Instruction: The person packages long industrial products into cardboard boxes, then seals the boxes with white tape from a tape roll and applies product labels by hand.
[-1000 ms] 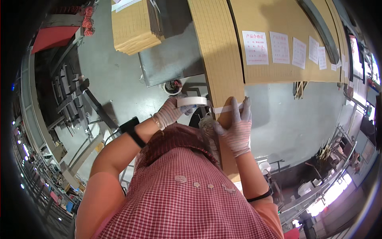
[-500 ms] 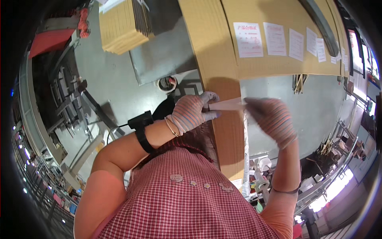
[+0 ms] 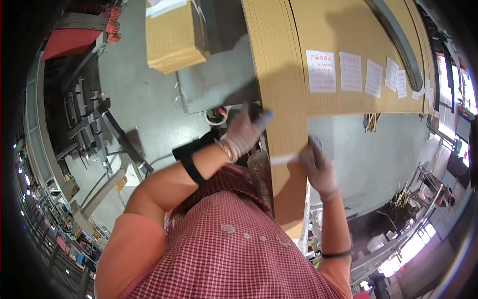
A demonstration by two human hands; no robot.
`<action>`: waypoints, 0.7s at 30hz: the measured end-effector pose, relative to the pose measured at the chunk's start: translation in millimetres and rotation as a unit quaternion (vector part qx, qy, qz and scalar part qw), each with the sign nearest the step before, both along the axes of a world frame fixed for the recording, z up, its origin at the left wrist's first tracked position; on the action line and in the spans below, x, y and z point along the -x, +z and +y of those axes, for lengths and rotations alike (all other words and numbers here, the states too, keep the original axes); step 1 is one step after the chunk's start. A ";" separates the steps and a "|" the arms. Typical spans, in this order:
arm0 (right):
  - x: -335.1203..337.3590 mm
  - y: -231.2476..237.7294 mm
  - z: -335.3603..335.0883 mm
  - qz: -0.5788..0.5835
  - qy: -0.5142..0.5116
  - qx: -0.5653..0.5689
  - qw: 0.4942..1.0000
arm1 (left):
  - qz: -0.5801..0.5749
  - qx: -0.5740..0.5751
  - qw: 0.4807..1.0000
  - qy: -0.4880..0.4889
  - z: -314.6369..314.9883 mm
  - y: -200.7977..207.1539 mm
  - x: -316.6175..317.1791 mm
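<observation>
Touching the right end of white tape strip (image 3: 283, 159), crosswise on near-to-far cardboard stack (image 3: 284, 84), with right hand (image 3: 318, 169); hovering far-left with left hand (image 3: 243, 135); too blurred to tell either grip.

Red rope (image 3: 113, 25) and metal bars (image 3: 125, 141) show at left.

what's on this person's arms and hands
The left hand and right hand wear pale gloves. The left forearm has a bracelet and a black strap with a dark box; the right forearm has a thin black band. The short sleeves are salmon-orange.
</observation>
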State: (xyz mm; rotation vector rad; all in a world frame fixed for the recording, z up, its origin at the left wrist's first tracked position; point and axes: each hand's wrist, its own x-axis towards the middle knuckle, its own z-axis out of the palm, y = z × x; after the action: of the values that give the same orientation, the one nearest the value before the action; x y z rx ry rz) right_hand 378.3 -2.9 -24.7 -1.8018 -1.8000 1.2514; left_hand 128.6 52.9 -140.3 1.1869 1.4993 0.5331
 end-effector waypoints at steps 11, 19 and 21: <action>29.1 94.2 38.8 0.056 0.262 0.077 0.960 | -0.094 0.144 0.966 -0.192 -65.5 107.2 12.6; -53.8 30.2 102.2 0.014 0.039 0.126 0.991 | -0.166 0.231 0.956 -0.066 -0.8 77.7 55.6; -55.8 -54.7 94.7 0.210 -0.065 0.274 0.936 | -0.214 0.246 0.941 -0.090 5.4 31.9 42.7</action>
State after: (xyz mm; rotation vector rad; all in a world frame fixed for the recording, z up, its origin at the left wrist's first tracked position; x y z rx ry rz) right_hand 434.1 91.8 -79.4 -1.6819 -1.1477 2.0397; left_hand 85.9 58.3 -108.4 0.7434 1.0519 0.2457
